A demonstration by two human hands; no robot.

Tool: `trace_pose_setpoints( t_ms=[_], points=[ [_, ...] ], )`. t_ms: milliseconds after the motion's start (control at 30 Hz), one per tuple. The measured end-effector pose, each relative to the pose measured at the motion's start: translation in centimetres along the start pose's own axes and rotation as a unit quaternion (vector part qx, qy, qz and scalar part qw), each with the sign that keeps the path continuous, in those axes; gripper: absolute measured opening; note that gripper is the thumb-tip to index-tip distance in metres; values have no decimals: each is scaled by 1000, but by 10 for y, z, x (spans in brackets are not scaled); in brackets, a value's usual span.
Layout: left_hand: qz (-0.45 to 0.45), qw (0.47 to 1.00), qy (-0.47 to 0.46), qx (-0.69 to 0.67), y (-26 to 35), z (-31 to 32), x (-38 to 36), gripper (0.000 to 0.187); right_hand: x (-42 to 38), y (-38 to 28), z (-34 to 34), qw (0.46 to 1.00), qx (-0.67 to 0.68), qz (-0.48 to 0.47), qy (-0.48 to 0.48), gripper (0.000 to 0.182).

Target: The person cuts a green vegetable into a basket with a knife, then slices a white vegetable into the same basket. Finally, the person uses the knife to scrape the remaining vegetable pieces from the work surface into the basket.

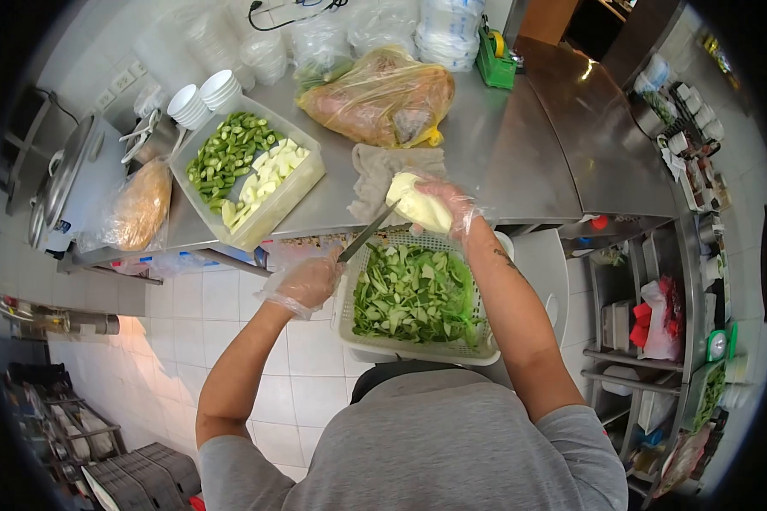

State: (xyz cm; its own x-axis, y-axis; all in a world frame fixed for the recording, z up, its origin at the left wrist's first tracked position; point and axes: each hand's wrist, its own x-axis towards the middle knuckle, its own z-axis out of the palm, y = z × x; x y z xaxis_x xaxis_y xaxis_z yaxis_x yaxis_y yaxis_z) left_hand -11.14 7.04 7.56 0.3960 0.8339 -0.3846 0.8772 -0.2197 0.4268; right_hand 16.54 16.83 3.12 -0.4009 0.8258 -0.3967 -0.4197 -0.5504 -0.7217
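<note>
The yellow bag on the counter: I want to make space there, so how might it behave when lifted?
The yellow bag is likely floppy on the outside, being thin and wrinkled. It is probably heavy, since bulky contents fill it out. Its shiny surface may also be slippery.

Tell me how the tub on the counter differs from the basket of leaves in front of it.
The tub has solid walls, while the basket is pierced with small holes. The tub holds cut green pieces and pale chunks; the basket holds leafy greens. The tub sits at a slant on the counter, whereas the basket stands fairly square to the person. Both are light-coloured, roughly rectangular and open-topped.
</note>
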Motion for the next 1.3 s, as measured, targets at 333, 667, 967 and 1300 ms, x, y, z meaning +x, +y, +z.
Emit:
trace_pose_setpoints(
  t_ms=[333,667,967,1300],
  points=[
    [-72,935,-152,-314,5,-8,9,32,0,-2,-3,1000,4,9,-21,56],
    [-68,788,-193,-580,1,35,12,27,1,6,-7,998,-1,-31,-46,55],
    [-67,797,-147,-581,6,52,8,34,-4,6,-5,998,25,-39,-43,54],
    [-55,772,-191,-604,3,53,15,27,-2,9,-15,996,39,-30,-78,55]
  ],
)
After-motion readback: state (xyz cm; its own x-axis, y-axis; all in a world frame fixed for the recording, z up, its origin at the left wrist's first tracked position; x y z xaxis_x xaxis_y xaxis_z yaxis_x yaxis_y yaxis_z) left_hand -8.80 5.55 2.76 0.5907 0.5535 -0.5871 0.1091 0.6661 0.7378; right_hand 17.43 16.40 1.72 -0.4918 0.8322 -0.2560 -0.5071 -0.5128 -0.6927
